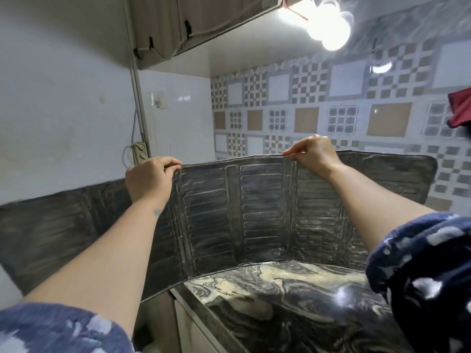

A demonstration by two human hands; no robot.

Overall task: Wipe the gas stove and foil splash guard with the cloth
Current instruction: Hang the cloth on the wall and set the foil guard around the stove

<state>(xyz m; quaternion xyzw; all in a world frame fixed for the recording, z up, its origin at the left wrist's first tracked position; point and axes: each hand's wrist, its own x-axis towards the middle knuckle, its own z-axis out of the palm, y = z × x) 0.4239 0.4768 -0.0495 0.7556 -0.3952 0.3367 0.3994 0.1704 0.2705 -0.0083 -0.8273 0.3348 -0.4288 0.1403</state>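
The foil splash guard stands upright in folded, ribbed panels along the back of the marble countertop, bent round the corner. My left hand pinches its top edge at a fold on the left. My right hand pinches the top edge further right. Both arms reach forward over the counter. No gas stove and no cloth show in this view.
A wall cabinet hangs overhead, with a bright lamp to its right. A pipe and a power strip run down the white wall at left. A red cloth-like item hangs at the right edge.
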